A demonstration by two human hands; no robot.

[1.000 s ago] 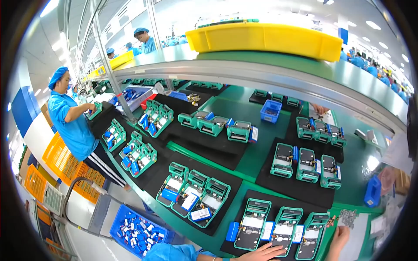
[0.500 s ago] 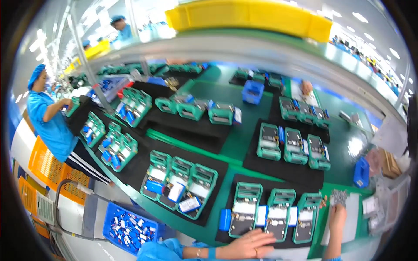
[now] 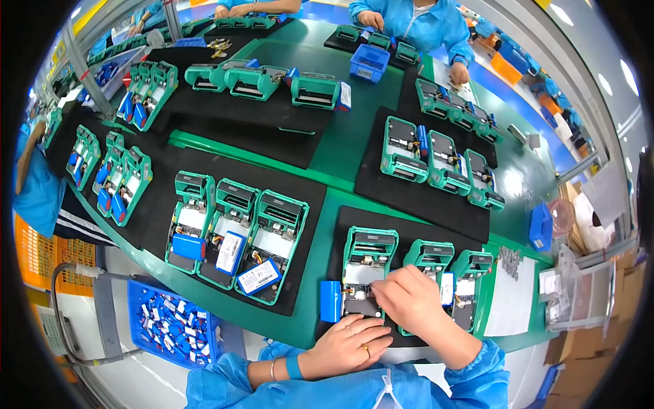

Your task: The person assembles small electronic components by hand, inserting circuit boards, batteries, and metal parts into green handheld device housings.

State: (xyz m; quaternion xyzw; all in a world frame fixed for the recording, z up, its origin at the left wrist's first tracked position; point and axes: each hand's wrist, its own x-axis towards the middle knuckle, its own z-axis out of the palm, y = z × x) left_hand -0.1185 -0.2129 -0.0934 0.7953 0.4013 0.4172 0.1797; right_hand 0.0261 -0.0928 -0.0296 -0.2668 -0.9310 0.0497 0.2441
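Note:
My left hand [image 3: 349, 347] lies with its fingers stretched out over the near end of an open green device housing [image 3: 368, 271]. Over the middle of that same housing, my right hand [image 3: 411, 298] has its fingertips pinched together; whatever is between them is too small to make out. A blue battery pack [image 3: 331, 301] rests against the housing's left side. To the right, a second green housing [image 3: 433, 253] is partly covered by my right hand, and a third green housing [image 3: 470, 279] stands beyond it. All three are on a black mat [image 3: 332, 255].
Small grey metal parts [image 3: 509, 262] lie on a white sheet [image 3: 507, 307] at right. Three more housings with batteries [image 3: 260, 276] stand on the left mat. A blue bin of batteries [image 3: 170, 327] is below the table edge. Across the table, a co-worker [image 3: 426, 27] handles parts.
My right hand has moved left from the small grey parts to the leftmost near housing. My left hand has shifted left onto that housing's near end. The view has tilted down.

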